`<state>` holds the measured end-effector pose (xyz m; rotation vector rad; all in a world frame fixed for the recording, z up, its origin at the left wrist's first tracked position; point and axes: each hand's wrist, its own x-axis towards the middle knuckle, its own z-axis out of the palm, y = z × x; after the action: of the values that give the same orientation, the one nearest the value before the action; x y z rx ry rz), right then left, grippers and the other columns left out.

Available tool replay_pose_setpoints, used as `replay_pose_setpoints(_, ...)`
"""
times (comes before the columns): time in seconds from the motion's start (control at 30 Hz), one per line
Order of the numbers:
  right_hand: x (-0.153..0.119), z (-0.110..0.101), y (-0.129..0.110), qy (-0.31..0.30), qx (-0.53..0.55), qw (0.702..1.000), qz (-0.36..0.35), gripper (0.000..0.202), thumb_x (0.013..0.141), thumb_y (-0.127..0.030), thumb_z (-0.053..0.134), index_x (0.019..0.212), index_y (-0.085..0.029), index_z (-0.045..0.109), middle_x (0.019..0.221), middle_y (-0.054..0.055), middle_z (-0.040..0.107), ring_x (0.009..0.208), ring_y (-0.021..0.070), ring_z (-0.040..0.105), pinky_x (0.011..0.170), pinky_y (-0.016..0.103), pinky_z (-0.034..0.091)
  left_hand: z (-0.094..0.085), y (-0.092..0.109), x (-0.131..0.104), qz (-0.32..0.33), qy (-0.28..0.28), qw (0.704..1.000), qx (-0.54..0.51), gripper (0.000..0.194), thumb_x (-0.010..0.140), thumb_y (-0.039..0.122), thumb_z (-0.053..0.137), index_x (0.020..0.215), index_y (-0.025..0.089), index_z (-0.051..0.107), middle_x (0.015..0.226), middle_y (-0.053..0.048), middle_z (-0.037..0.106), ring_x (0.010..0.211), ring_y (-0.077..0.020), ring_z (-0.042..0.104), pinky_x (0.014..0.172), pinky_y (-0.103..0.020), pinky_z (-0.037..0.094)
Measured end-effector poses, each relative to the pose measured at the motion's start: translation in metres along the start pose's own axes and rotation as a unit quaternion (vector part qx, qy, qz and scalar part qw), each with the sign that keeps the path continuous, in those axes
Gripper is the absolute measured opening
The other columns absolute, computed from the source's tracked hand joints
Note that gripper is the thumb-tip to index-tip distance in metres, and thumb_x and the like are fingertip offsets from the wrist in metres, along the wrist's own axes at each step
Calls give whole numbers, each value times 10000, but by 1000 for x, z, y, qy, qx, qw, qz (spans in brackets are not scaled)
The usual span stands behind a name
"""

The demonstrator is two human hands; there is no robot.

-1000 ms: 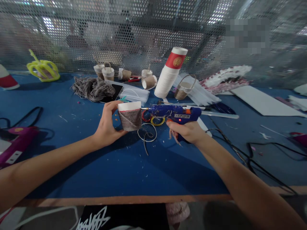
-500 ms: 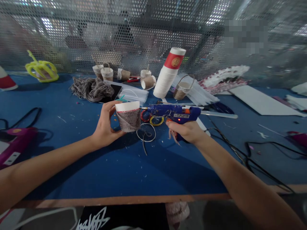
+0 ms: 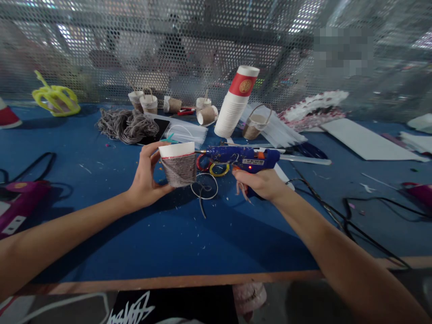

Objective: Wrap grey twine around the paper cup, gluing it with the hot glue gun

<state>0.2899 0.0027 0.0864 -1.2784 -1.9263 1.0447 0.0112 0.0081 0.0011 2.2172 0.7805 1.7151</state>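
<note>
Held up above the blue table is a paper cup (image 3: 178, 167) wrapped in grey-brown yarn, its white rim bare with a thin red line under it. My left hand (image 3: 147, 176) grips it from the left, thumb below and fingers near the rim. A blue hot glue gun (image 3: 236, 155) with a small red light on sits in my right hand (image 3: 258, 181), the index finger at the orange trigger. Its nozzle points left and meets, or nearly meets, the cup's right side just below the rim. A clear glue stick (image 3: 305, 159) sticks out of its back end.
Behind stand a leaning stack of paper cups (image 3: 232, 108), a grey yarn bundle (image 3: 126, 126) and several small wrapped cups. Red and yellow rings (image 3: 219, 169) and a white ring lie under the nozzle. Black cords (image 3: 324, 204) cross the right; a magenta glue gun (image 3: 23, 202) lies left.
Both hands hold nearly the same pose, with the cup tilted very slightly. The whole view has shifted a little, so everything appears slightly further left.
</note>
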Motion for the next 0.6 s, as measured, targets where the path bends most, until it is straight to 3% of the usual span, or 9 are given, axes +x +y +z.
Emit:
replay_pose_setpoints(0.1, 2, 0, 3, -17, -25, 1000, -10, 367, 749, -268, 548, 398, -245, 445, 341, -18, 485, 331, 140, 502, 408, 291, 430, 0, 2, 2, 15, -5, 1000, 4, 897, 704, 446, 870, 1409, 266, 345, 1345, -131, 461, 1269, -287, 561, 1103, -516, 514)
replay_pose_setpoints(0.2, 8, 1, 9, 30, -133, 991, -17, 307, 801, -339, 554, 522, -247, 464, 439, -11, 528, 407, 157, 520, 456, 303, 416, 0, 4, 4, 28, -7, 1000, 9, 895, 695, 514, 857, 1395, 283, 349, 1322, -117, 473, 1250, -281, 568, 1069, -503, 541)
replay_pose_setpoints(0.3, 17, 2, 18, 78, -308, 946, -62, 270, 784, -427, 632, 694, -247, 451, 713, 49, 609, 632, 225, 597, 574, 346, 440, 0, 5, 5, 37, -2, 999, 16, 930, 662, 562, 861, 1394, 277, 363, 1307, -120, 471, 1229, -280, 572, 1045, -484, 555)
replay_pose_setpoints(0.4, 25, 0, 27, 42, -401, 914, -37, 348, 765, -480, 670, 844, -228, 443, 987, 127, 593, 760, 258, 606, 663, 396, 479, 0, 5, 6, 42, 3, 999, 14, 948, 654, 578, 859, 1401, 270, 364, 1306, -118, 465, 1216, -279, 577, 1045, -482, 548)
replay_pose_setpoints(0.5, 25, -12, 28, -23, -380, 924, 19, 446, 701, -455, 739, 948, -209, 463, 1106, 140, 550, 882, 276, 622, 787, 433, 533, 1, 3, 5, 45, 8, 999, 1, 923, 676, 550, 857, 1406, 267, 367, 1299, -109, 464, 1204, -263, 582, 1045, -461, 549)
replay_pose_setpoints(0.6, 14, -32, 13, -82, -349, 933, 39, 540, 673, -416, 753, 1103, -199, 510, 1213, 150, 541, 1089, 332, 602, 926, 470, 530, 1, 2, 4, 38, 5, 999, 0, 895, 701, 496, 857, 1413, 261, 368, 1296, -106, 460, 1213, -256, 577, 1042, -441, 555)
